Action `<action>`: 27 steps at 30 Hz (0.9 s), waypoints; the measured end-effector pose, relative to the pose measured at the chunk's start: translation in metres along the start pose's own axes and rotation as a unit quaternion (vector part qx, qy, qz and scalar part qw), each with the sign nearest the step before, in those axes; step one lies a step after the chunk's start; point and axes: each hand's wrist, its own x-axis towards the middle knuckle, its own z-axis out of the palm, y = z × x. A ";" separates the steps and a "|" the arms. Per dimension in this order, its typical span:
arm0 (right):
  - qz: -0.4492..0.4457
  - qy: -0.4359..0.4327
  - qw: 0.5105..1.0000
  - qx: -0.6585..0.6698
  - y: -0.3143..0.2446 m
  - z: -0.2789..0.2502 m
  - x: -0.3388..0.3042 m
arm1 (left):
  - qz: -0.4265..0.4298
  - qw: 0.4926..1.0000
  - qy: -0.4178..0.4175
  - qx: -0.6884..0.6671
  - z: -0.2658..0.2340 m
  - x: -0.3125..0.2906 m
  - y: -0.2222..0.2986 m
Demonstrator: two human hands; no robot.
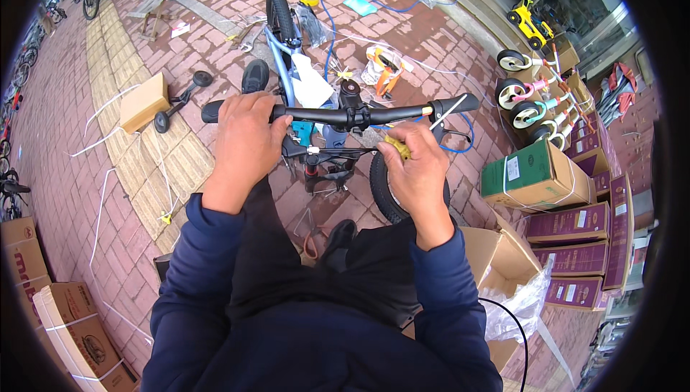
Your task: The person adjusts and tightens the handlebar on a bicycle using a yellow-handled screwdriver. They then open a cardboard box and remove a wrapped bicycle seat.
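1. Steadying the handlebar with the left hand: fingers wrapped over its left part, thumb toward the stem; bar lies crosswise in front of the person, at the near end of the blue frame
2. Right hand sits below the right half of the bar, thumb and fingers pinched together on a yellow item; kind unclear, mostly covered by the hand
3. Thin black cable runs toward that pinch; can't tell if it's gripped too
4. Done, by the look: bar seated at the stem, grip on the right end, brake lever hanging under that side
5. Left, my read: cable side looks unfinished; can't verify bolt tightness or routing from here
6. Fork is under the bar; front wheel stands just right of it, mounting unclear, axle hidden
7. Rear wheel looks fitted at the far end; white sheet covers part of the frame, so wrapping isn't all off
8. Farther out: small black wheels lie loose beside a closed carton, unfitted; open carton with plastic at right; overall I'd call it partway
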 end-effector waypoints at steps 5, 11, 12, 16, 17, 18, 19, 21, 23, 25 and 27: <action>-0.039 0.008 0.999 -0.017 0.012 0.026 0.011 | 0.003 1.000 -0.015 0.005 -0.001 0.001 -0.001; -0.030 -0.011 0.999 0.004 0.018 0.031 0.011 | 0.000 1.000 -0.013 0.006 -0.001 0.000 -0.001; -0.038 -0.005 0.999 -0.006 0.019 0.031 0.012 | 0.000 1.000 -0.011 0.008 0.000 0.000 -0.001; -0.094 -0.027 0.993 -0.062 0.016 0.032 0.014 | 0.001 1.000 -0.013 0.000 -0.001 0.000 -0.001; -0.116 -0.036 0.988 -0.098 0.013 0.033 0.015 | 0.003 1.000 -0.018 -0.009 -0.002 0.001 -0.002; -0.139 -0.044 0.981 -0.131 0.010 0.033 0.016 | 0.002 1.000 -0.020 -0.003 -0.003 0.000 -0.001; -0.137 -0.064 0.977 -0.153 0.006 0.032 0.016 | -0.005 1.000 -0.025 -0.009 -0.003 0.000 -0.001; -0.147 -0.103 0.965 -0.190 0.001 0.030 0.018 | -0.015 0.999 -0.029 -0.007 -0.004 -0.001 -0.001; -0.175 -0.131 0.947 -0.237 -0.002 0.028 0.020 | -0.015 1.000 -0.026 -0.006 -0.005 -0.001 -0.002; -0.166 -0.151 0.940 -0.258 -0.001 0.029 0.020 | -0.020 0.999 -0.027 -0.002 -0.004 -0.002 -0.002; -0.133 -0.148 0.944 -0.262 0.002 0.033 0.018 | -0.025 0.999 -0.032 0.001 -0.002 -0.001 -0.002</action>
